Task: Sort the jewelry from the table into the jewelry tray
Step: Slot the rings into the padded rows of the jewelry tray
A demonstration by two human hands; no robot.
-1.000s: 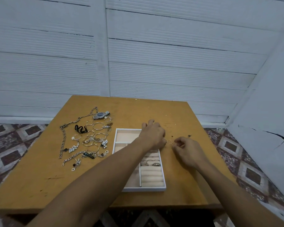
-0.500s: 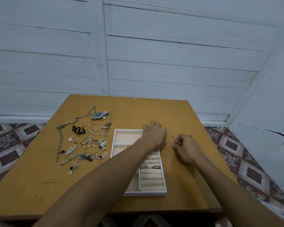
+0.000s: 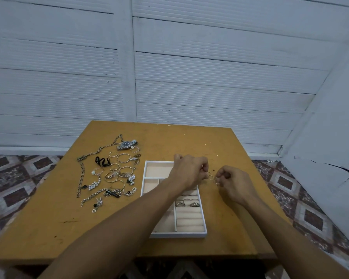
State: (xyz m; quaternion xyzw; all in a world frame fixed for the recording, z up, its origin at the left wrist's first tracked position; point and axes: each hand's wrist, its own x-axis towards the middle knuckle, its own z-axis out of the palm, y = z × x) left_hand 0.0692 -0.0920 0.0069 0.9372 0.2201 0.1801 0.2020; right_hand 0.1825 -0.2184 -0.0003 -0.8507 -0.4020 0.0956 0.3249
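Observation:
A white jewelry tray [image 3: 178, 235] with beige compartments lies on the wooden table [image 3: 48, 228]; two rings [image 3: 187, 203] sit in its padded rolls. My left hand [image 3: 187, 172] reaches across the tray's far right corner and my right hand [image 3: 233, 184] hovers just right of it. Between them both hands pinch a small set of thin linked rings [image 3: 211, 177], held a little above the table. A pile of loose jewelry [image 3: 111, 174] lies left of the tray: chains, hoop bangles, pearl pieces and a wristwatch [image 3: 127, 144].
The table stands against a white panelled wall [image 3: 169, 67], with patterned floor tiles [image 3: 12, 188] on both sides. A white slanted panel [image 3: 330, 158] rises at the right. A few dark specks lie on the tabletop beyond my hands.
Both hands have lifted slightly and moved closer together, with the thin rings now pinched between them. The tray and the jewelry pile have not moved.

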